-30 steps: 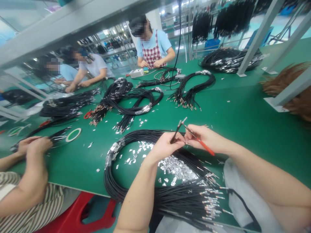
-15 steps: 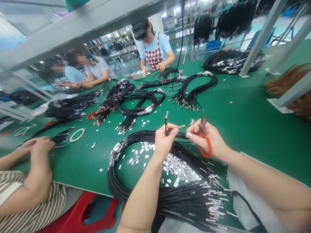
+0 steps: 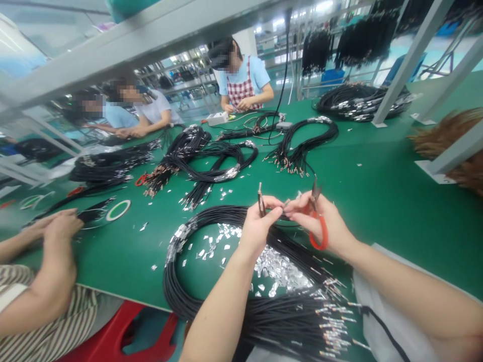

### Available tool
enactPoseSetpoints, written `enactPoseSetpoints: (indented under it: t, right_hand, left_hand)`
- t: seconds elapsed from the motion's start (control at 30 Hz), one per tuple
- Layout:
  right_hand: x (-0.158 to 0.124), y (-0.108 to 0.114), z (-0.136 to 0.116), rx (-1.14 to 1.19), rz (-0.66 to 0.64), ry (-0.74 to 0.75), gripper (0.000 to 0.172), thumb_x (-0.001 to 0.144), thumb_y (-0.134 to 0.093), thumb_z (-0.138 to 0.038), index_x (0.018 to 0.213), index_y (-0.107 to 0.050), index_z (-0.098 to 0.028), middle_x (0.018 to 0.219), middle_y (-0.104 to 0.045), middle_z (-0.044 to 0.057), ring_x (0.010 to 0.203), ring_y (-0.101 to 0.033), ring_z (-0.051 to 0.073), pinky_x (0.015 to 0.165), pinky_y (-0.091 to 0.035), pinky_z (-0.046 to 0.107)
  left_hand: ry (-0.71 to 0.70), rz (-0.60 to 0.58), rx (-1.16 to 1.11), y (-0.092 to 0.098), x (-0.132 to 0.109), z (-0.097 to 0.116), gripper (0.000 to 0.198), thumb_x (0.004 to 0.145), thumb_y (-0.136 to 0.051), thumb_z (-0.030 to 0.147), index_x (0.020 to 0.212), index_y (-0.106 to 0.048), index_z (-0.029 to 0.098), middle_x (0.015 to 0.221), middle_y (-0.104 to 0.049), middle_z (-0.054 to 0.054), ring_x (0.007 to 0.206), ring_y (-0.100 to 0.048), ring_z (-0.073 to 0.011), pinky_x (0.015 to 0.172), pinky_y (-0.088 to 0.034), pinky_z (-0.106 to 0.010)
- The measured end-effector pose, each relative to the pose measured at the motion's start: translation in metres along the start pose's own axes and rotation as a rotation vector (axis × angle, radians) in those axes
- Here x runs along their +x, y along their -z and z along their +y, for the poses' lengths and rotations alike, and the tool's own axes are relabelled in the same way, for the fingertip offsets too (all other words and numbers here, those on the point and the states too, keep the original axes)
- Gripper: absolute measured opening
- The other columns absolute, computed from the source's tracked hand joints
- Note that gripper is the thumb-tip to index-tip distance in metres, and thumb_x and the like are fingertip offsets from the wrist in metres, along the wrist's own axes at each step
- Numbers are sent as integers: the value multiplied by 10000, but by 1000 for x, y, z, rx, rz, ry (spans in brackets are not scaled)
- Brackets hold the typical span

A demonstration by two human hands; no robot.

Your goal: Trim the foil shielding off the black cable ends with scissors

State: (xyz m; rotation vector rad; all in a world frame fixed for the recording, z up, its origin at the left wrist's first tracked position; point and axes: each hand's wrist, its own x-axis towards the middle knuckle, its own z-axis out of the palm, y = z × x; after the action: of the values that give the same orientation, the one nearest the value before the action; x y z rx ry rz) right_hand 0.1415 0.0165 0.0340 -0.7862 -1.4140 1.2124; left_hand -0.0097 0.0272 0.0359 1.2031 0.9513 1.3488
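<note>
1. Just above the cable coil, the left hand (image 3: 257, 227) has its fingers (image 3: 270, 207) curled closed, with the thumb pressed against them, pinching a black wire (image 3: 260, 203) whose metal-tipped end stands upright. Holding it up this way seems meant to keep the tip apart from the coil and in plain view.
2. The right hand (image 3: 325, 221) is just beside it, its fingers closed around red-handled scissors (image 3: 319, 240). The blades point up in a narrow V near the wire, and the pictures do not show them touching it. The red loop hangs below the hand; which fingers pass through it is hidden.
3. Beneath both hands, a large coil of black cables (image 3: 177, 271) lies on the green bench (image 3: 113, 266). Its crimped metal terminals (image 3: 332, 322) fan out toward the person, apparently to keep the ends within easy reach. Silver foil scraps (image 3: 281, 269) are heaped inside the loop.
4. To the left, a co-worker's hands (image 3: 56, 225) rest on another cable bundle near a roll of green-and-white tape (image 3: 118, 210). A striped sleeve (image 3: 41, 306) and a red stool (image 3: 147, 337) show below.
5. Farther along the bench lie more looped bundles (image 3: 302, 146). A person in a checked apron (image 3: 241, 90) works beside a white box (image 3: 218, 118), and black cables (image 3: 362, 42) hang on racks beyond.
</note>
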Motion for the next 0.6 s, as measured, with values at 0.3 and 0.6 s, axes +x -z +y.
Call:
enactPoseSetpoints:
  t: [0.3,0.6]
  right_hand:
    - [2,-5,12,129,73,-45,348,684,-742,-320,820,-434,-229,820,-560,-21,791,-579,133,786,-475,321]
    - [7,-3,18,133,22,-105,413,659,-744,-354,736,-360,-224,722,-509,-45,681,-534,120,689,-456,301]
  left_hand:
    - [-57,-74,8,-7,-5,-4,40,707,-672,194,744,-685,197,854,-532,-16,844,-537,-135,775,-436,-266]
    - [-64,24,213,-7,-8,0,111,780,-596,288,780,-624,181,731,-544,7,677,-523,-102,655,-433,-231]
